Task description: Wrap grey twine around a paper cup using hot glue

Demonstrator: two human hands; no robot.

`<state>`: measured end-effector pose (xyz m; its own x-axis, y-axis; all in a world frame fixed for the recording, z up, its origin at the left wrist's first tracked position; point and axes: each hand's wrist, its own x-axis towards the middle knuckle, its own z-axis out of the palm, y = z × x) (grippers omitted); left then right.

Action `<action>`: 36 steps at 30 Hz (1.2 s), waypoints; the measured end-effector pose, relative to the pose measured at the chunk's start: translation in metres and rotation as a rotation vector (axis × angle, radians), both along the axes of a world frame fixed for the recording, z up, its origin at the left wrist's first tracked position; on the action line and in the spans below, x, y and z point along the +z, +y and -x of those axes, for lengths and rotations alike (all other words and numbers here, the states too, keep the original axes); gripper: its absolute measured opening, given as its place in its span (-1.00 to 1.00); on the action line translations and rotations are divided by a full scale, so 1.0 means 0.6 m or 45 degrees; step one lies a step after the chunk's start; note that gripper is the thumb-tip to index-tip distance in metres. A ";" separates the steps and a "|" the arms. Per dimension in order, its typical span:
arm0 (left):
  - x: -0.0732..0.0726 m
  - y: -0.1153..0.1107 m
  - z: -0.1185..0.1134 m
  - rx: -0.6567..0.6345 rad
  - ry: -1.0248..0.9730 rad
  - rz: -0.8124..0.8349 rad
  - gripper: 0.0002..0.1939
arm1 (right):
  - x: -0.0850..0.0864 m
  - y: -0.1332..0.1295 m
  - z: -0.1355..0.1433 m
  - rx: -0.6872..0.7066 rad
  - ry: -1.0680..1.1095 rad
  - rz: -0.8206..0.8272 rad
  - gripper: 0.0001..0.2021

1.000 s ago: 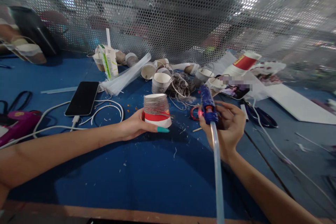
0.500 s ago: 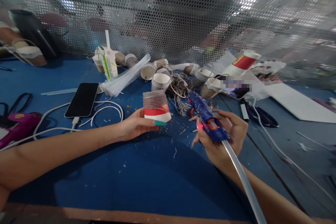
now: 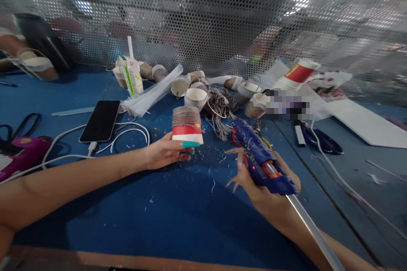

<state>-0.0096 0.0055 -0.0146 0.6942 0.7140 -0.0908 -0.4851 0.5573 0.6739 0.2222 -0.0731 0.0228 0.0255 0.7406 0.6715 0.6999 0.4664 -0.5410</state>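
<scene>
My left hand (image 3: 170, 152) is closed around the lower part of a red and white paper cup (image 3: 187, 132), upside down, its upper half wrapped in grey-brown twine (image 3: 186, 116). In my right hand (image 3: 254, 186) lies a blue hot glue gun (image 3: 259, 152), nozzle pointing forward and left, with a small red light lit. A long clear glue stick (image 3: 313, 224) sticks out of its back end. The thumb and some fingers of that hand stand apart from the gun's body, and the gun's handle is mostly hidden. Cup and gun are apart.
Behind the cup lie a heap of loose twine (image 3: 219, 108) and several twine-wrapped cups (image 3: 196, 98). A phone (image 3: 101, 120) on a white cable and a magenta glue gun (image 3: 28, 154) are at left. Scissors (image 3: 327, 142) lie at right. A perforated metal screen (image 3: 203, 21) stands behind.
The blue glue gun in my right hand has moved slightly right and nearer to me, its body turning more into view. The cup in my left hand has barely shifted.
</scene>
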 end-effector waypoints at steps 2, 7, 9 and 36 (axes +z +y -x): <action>-0.001 0.000 0.000 0.017 0.024 -0.002 -0.47 | 0.007 0.003 0.001 0.040 -0.101 -0.054 -0.86; 0.016 -0.005 -0.008 0.062 0.077 0.002 -0.43 | 0.011 0.005 -0.002 0.091 -0.220 -0.147 -0.86; 0.024 -0.006 -0.011 0.079 0.105 0.002 -0.41 | 0.009 0.002 -0.004 0.078 -0.204 -0.130 -0.87; 0.024 -0.004 -0.019 0.218 0.153 0.046 -0.48 | 0.020 0.005 0.005 0.280 -0.204 -0.018 -0.91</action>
